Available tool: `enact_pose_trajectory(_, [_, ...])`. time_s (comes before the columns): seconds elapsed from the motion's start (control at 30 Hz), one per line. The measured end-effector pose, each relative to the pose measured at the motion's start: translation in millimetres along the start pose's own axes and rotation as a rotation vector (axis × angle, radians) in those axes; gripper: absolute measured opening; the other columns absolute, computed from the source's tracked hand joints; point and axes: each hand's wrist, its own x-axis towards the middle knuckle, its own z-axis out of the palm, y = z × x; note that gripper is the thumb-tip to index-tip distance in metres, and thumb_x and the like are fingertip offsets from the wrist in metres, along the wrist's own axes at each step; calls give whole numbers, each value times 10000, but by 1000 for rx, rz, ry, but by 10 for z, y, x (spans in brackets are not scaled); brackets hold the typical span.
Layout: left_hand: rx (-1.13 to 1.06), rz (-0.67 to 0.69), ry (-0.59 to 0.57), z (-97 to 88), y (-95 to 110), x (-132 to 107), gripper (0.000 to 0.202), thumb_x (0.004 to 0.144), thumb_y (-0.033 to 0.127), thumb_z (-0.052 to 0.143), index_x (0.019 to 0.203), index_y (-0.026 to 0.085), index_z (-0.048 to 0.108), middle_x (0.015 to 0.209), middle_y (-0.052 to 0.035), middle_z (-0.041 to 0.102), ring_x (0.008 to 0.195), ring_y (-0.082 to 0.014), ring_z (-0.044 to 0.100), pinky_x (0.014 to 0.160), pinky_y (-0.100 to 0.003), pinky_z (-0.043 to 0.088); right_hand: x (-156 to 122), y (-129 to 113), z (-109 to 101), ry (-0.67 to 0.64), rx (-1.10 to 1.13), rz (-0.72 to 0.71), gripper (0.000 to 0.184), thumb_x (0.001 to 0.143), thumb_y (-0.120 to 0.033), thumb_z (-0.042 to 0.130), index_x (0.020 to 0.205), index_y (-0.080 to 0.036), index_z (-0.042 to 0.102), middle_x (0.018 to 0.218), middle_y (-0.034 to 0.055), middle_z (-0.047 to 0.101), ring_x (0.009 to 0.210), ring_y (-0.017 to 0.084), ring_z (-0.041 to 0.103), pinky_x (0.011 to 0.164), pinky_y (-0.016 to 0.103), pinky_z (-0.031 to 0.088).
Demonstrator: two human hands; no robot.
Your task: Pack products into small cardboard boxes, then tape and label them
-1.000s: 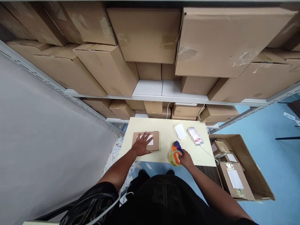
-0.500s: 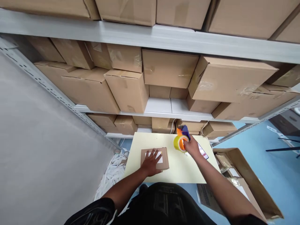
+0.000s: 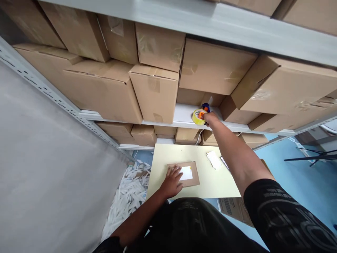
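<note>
Below the far shelf (image 3: 181, 113), the pale table (image 3: 207, 188) bears a cardboard parcel (image 3: 195, 176), left of centre. The left hand (image 3: 172, 181) rests loose on it; the right hand (image 3: 210, 119) clutches a tape dispenser (image 3: 201, 115) at the shelf. The parcel's white label (image 3: 187, 173) is unreadable.

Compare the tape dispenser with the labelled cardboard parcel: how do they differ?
The tape dispenser is orange and blue with a yellow roll; the cardboard parcel is brown with a white label. The tape dispenser is in the right hand at the shelf; the cardboard parcel lies flat on the table under the left hand. Each has one hand on it.
</note>
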Motion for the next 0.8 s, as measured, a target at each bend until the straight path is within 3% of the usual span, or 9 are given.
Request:
enact_pose_trajectory(0.07, [-25, -130, 111, -74, -78, -232, 598, 875, 357, 652, 1440, 182, 563, 1629, -162, 403, 1571, -364, 228, 1283, -594, 131, -59, 98, -34, 15, 49, 99, 470, 917, -455, 639, 1171, -67, 561, 1037, 132, 657, 782, 163, 586, 713, 360, 518])
enact_pose_trajectory(0.13, [-97, -297, 193, -75, -179, -489, 682, 865, 363, 662, 1495, 165, 490, 1647, -178, 356, 1568, -359, 241, 1280, -559, 197, -264, 377, -96, 44, 112, 66, 466, 971, -526, 515, 1221, -135, 558, 1092, 106, 654, 761, 157, 598, 695, 333, 516])
enact_pose_trajectory(0.23, [-335, -519, 134, 84, -326, -820, 877, 861, 430, 679, 1606, 179, 291, 1690, -180, 260, 1556, -341, 288, 1247, -517, 309, -869, 1210, -93, 142, 281, -101, 404, 943, -523, 491, 1149, -200, 617, 1146, 87, 669, 787, 163, 622, 723, 315, 509])
enact_pose_trajectory(0.27, [-437, -571, 72, 165, -358, -890, 953, 838, 454, 705, 1624, 189, 235, 1695, -185, 248, 1547, -343, 313, 1230, -514, 339, -1130, 1567, -40, 102, 270, -67, 397, 921, -516, 490, 1128, -209, 633, 1153, 84, 679, 808, 172, 635, 747, 323, 509])
enact_pose_trajectory(0.37, [-701, -670, -67, 376, -371, -934, 1078, 760, 461, 772, 1632, 198, 195, 1680, -208, 284, 1510, -361, 384, 1175, -509, 407, -1929, 2603, 258, -171, 208, 235, 498, 798, -498, 537, 1177, -200, 660, 1250, 135, 678, 988, 257, 660, 798, 368, 512])
enact_pose_trajectory(0.47, [-816, -689, -84, 400, -274, -786, 906, 812, 444, 698, 1588, 177, 314, 1597, -196, 446, 1419, -336, 513, 1099, -467, 485, -2483, 3229, 577, -427, 274, 376, 711, 706, -433, 564, 1388, -237, 590, 1471, 115, 581, 1216, 295, 591, 926, 397, 489])
enact_pose_trajectory(0.53, [-780, -667, -85, 296, -189, -665, 743, 861, 441, 631, 1525, 181, 423, 1468, -160, 598, 1286, -306, 626, 1037, -439, 525, -2638, 3346, 678, -513, 303, 350, 733, 726, -449, 542, 1432, -253, 568, 1450, 76, 608, 1238, 299, 571, 972, 409, 470])
enact_pose_trajectory(0.63, [-686, -623, -62, 57, -97, -542, 550, 911, 457, 566, 1397, 200, 562, 1279, -104, 720, 1104, -266, 705, 971, -394, 542, -2641, 3230, 629, -507, 244, 242, 641, 813, -548, 534, 1370, -241, 619, 1342, 67, 672, 1204, 313, 583, 978, 405, 469])
enact_pose_trajectory(0.8, [-556, -643, 8, -204, -117, -343, 452, 954, 550, 491, 1136, 194, 700, 1024, -66, 776, 970, -244, 721, 886, -339, 535, -2504, 2869, 482, -396, -82, 86, 613, 961, -711, 354, 924, -203, 696, 1018, 120, 728, 1009, 301, 642, 881, 362, 479])
